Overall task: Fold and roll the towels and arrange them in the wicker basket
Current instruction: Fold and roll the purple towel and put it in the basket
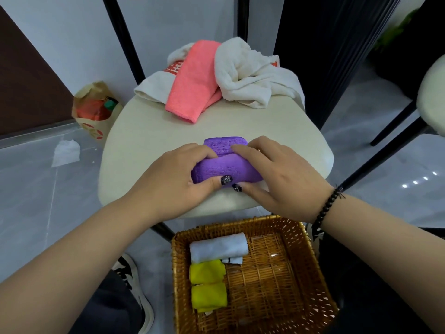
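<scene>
Behind my chair seat (pixel 134 131) wait pink (pixel 190 85) and white towels (pixel 250 75); both hands (pixel 178 174) (pixel 279 174) curl around the half-rolled purple towel (pixel 224 169); three rolls fill the basket (pixel 320 280).

This looks like a room in a home or a small dining area. The work surface is no bench but the cream padded seat of a black-legged chair (pixel 134 145), and a second chair of the same kind (pixel 431 97) stands at the right edge. The floor is glossy pale grey tile (pixel 36 194) reflecting ceiling lights. Against the white wall (pixel 72 32) sits a brown paper carrier bag holding a bottle with a green cap (pixel 96 109), and a crumpled white tissue (pixel 66 153) lies on the tiles. A green leafy plant (pixel 395 30) shows at top right.
</scene>
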Tool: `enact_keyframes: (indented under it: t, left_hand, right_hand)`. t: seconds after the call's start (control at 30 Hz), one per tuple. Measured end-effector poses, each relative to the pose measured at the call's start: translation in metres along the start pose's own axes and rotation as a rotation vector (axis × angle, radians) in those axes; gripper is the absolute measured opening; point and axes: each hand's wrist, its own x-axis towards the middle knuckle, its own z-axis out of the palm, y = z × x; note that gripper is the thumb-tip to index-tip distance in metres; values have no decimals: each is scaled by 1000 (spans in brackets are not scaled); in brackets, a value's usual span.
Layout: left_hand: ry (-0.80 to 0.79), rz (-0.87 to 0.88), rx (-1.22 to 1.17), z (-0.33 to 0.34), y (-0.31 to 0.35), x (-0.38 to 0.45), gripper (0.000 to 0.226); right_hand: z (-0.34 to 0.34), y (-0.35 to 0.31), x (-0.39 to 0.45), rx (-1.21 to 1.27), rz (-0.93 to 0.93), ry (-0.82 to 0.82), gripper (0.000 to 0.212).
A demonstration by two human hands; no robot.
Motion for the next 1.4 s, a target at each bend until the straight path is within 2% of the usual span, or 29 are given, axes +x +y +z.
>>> enact_keyframes:
  t: [0.1,0.23,0.3,0.4,0.5,0.57,0.67,0.73,0.87,0.93,1.0,1.07,1.13,1.23,1.3,1.4]
  left_hand:
    - [-13,-96,-93,0,-1,4,36]
    - [46,127,260,7,0,-1,59]
    - [35,169,317,8,-3,-3,57]
    - [38,132,196,9,-8,-1,48]
    - [24,49,79,9,-11,1,51]
    - [19,24,61,9,-10,0,55]
    - [18,98,136,9,-9,-3,58]
    - [8,125,184,8,-8,-4,56]
    - [-25,39,135,4,-10,-1,57]
    - [-36,-20,177,2,-7,-1,63]
    - [5,-135,300,-1,-2,-2,66]
    - [86,-304,309,-8,0,-5,54]
    - [145,-415,127,-13,1,-11,34]
    - [44,-585,-506,-12,12,-17,14]
    - [-15,-592,-790,-8,22,-19,17]
    - [8,-534,-956,-7,21,-21,37]
  right_hand:
    - [0,1,2,-12,-9,7,56]
    - [-7,6,7,231,105,-84,53]
    - [-9,8,7,276,120,-97,51]
    - [-5,5,7,96,23,-20,56]
    - [0,2,6,-12,-25,-3,59]
    - [0,3,8,57,-3,-34,56]
    - [-3,7,13,282,130,-95,50]
    - [-4,8,14,300,150,-111,46]
    - [-1,4,13,174,56,-86,61]
    - [0,5,14,170,53,-94,61]
    - [-2,7,18,241,135,-119,55]
    - [-2,7,22,330,252,-113,47]
    - [1,4,24,392,352,-41,42]
    - [13,-8,26,511,477,118,37]
    - [18,-22,25,605,481,210,37]
    - [29,-47,16,665,359,212,40]
